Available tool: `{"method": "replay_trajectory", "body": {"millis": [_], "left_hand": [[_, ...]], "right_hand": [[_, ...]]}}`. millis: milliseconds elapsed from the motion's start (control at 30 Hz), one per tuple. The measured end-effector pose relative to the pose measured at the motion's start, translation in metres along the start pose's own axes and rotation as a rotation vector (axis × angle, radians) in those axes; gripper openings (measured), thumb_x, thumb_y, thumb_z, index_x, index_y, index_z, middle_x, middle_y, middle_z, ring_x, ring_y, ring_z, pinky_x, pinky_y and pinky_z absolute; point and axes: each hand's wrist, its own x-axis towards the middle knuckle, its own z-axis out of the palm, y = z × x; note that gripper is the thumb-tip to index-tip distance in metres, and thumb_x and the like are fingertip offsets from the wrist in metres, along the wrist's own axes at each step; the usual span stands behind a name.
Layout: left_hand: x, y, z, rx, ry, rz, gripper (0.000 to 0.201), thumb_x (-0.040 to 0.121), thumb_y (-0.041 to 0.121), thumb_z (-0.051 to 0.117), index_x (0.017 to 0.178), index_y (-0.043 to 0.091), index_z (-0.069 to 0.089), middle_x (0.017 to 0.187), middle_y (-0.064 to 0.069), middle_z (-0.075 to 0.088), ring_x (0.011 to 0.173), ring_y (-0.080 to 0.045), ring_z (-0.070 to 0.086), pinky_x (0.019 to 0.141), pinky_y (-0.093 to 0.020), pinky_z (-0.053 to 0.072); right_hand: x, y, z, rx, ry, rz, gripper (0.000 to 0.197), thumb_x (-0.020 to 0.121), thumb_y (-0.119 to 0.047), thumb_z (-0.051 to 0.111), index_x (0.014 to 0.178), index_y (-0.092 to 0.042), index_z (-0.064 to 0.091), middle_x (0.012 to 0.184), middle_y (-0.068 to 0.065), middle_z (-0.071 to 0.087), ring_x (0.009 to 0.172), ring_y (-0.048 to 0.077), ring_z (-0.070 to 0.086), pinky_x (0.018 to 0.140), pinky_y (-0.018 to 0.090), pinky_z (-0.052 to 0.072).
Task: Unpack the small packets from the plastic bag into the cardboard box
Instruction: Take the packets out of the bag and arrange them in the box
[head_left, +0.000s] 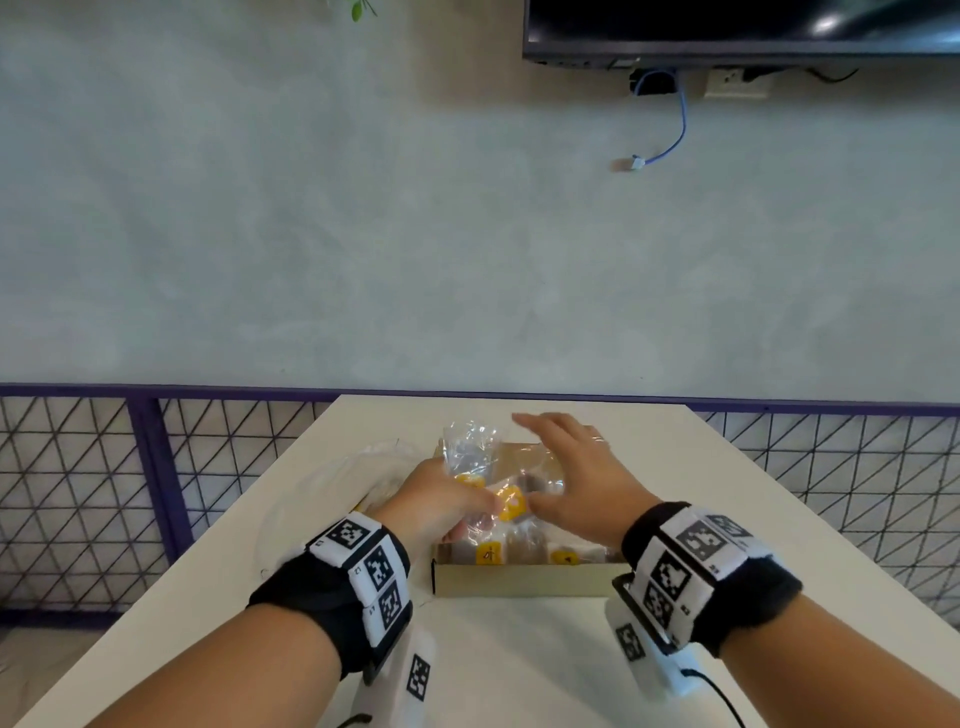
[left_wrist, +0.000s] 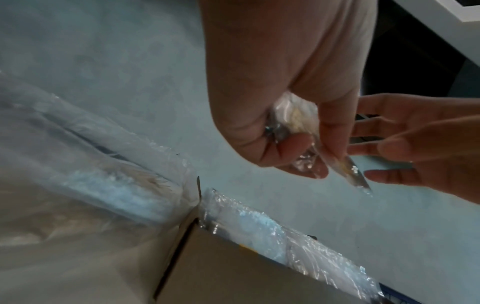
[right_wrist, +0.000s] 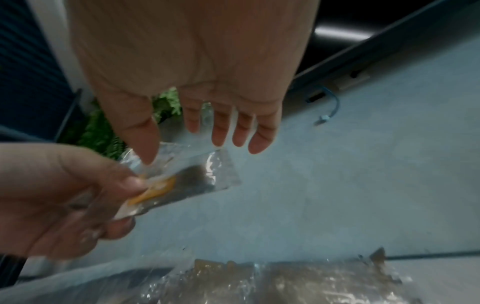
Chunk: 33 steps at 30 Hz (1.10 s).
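My left hand (head_left: 447, 506) pinches small clear packets (head_left: 511, 501) with yellow labels above the cardboard box (head_left: 519, 582). In the left wrist view its fingers (left_wrist: 298, 148) curl round the crinkled packets (left_wrist: 345, 170). In the right wrist view a packet (right_wrist: 182, 176) with a yellow label and dark contents sticks out of the left hand (right_wrist: 64, 195). My right hand (head_left: 576, 478) hovers over the box with straight, spread fingers (right_wrist: 223, 127), its thumb near the packet. Several packets (head_left: 524, 551) lie in the box. The large clear plastic bag (head_left: 337, 493) lies left of the box.
The box stands on a white table (head_left: 519, 654) whose far edge meets a grey wall. A wire mesh fence (head_left: 78, 493) runs on both sides. A dark screen (head_left: 737, 26) and a blue cable (head_left: 670, 135) hang on the wall.
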Motion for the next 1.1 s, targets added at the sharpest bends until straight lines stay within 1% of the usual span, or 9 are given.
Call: {"method": "replay_trajectory", "body": {"millis": [100,233,333,467,667,733,833,933,1100], "left_hand": [[-0.002,0.002,0.004,0.009,-0.049,0.026,0.034,0.069,0.011,0.076,0.101,0.009,0.064,0.066,-0.007,0.062,0.05,-0.015,0.044,0.047,-0.023,0.038],[-0.002,0.003,0.004,-0.079,-0.019,0.05,0.029,0.068,0.014,0.075,0.094,0.006,0.064,0.07,-0.01,0.06,0.061,-0.021,0.057,0.054,-0.027,0.04],[0.001,0.0,-0.002,-0.108,0.053,0.054,0.024,0.079,0.008,0.07,0.098,-0.005,0.065,0.081,-0.019,0.068,0.075,-0.023,0.064,0.06,-0.03,0.044],[0.003,-0.003,-0.007,-0.12,0.117,0.049,0.022,0.078,0.01,0.071,0.092,-0.006,0.069,0.077,-0.013,0.073,0.078,-0.025,0.059,0.056,-0.026,0.042],[0.0,-0.002,-0.009,-0.185,0.094,0.017,0.01,0.087,0.008,0.058,0.083,0.005,0.066,0.094,-0.017,0.07,0.077,-0.022,0.064,0.051,-0.02,0.045],[-0.002,0.001,-0.008,-0.281,0.057,0.001,0.012,0.091,0.003,0.048,0.092,0.004,0.06,0.093,-0.016,0.066,0.072,-0.021,0.061,0.044,-0.017,0.046],[-0.004,0.001,-0.008,-0.322,-0.001,0.002,0.027,0.093,-0.003,0.041,0.116,0.008,0.05,0.101,-0.016,0.065,0.077,-0.022,0.063,0.046,-0.016,0.051],[-0.004,-0.002,-0.008,-0.256,-0.034,0.047,0.03,0.092,-0.006,0.048,0.116,0.011,0.053,0.105,-0.015,0.065,0.08,-0.02,0.066,0.048,-0.016,0.051],[-0.004,-0.002,-0.005,-0.174,-0.002,0.088,0.016,0.084,-0.002,0.063,0.094,0.012,0.061,0.076,-0.007,0.067,0.06,-0.01,0.065,0.045,-0.015,0.046]], "right_hand": [[0.002,-0.003,0.005,-0.039,-0.104,0.057,0.075,0.084,-0.011,0.06,0.145,-0.031,0.022,0.112,-0.002,0.055,0.107,0.016,0.049,0.09,0.023,0.039],[0.004,0.009,0.007,0.006,-0.071,0.172,0.056,0.088,-0.001,0.051,0.138,-0.022,0.039,0.075,-0.012,0.046,0.076,0.009,0.048,0.068,0.013,0.036],[0.004,0.02,0.007,0.021,-0.03,0.233,0.014,0.087,-0.003,0.051,0.091,-0.009,0.062,0.072,-0.005,0.053,0.077,0.018,0.052,0.06,0.013,0.035],[0.004,0.026,0.008,0.137,0.052,0.291,0.034,0.087,-0.004,0.054,0.062,-0.026,0.047,0.071,-0.006,0.053,0.076,0.016,0.05,0.057,0.011,0.033],[0.006,0.029,0.013,-0.353,-0.196,0.284,0.023,0.089,-0.001,0.041,0.083,-0.016,0.057,0.098,0.003,0.06,0.085,0.021,0.056,0.071,0.026,0.045],[0.003,0.03,0.019,-0.499,-0.336,0.287,0.028,0.089,0.0,0.041,0.104,-0.009,0.062,0.111,0.006,0.063,0.098,0.023,0.062,0.083,0.03,0.052],[-0.001,0.034,0.024,-0.551,-0.404,0.334,0.031,0.088,0.001,0.043,0.11,-0.009,0.062,0.113,0.009,0.065,0.103,0.024,0.062,0.088,0.029,0.052],[-0.002,0.036,0.025,-0.481,-0.35,0.346,0.027,0.089,-0.008,0.047,0.112,-0.013,0.061,0.114,0.005,0.064,0.103,0.021,0.061,0.089,0.027,0.049],[0.007,0.019,0.016,0.085,-0.084,0.301,0.039,0.087,-0.032,0.06,0.124,-0.019,0.054,0.097,-0.003,0.057,0.089,0.012,0.054,0.075,0.018,0.039]]}}
